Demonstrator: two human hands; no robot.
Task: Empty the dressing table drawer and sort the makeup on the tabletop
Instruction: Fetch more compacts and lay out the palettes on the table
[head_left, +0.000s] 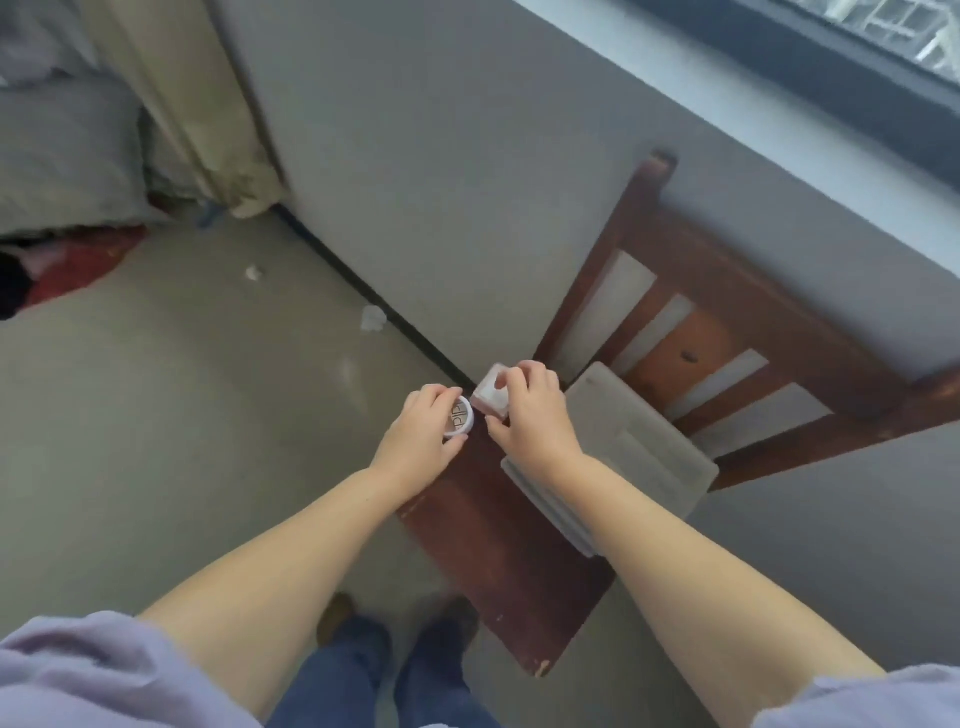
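Observation:
My left hand (418, 439) grips a round white compact (460, 415) with lettering on its lid, at the far left corner of a dark red-brown wooden surface (498, 545). My right hand (535, 415) holds a small square pinkish-white makeup case (491, 397) right beside the compact; the two items nearly touch. Both hands hover just above the wood's far corner. A grey folded organiser or pad (639, 447) lies on the wood under my right wrist.
A wooden chair back with slats (727, 332) leans against the grey wall (441, 182) on the right. Scraps of paper (373, 318) lie on the floor. Bedding and a red cloth (78, 260) are at the far left. My feet (395, 639) stand below.

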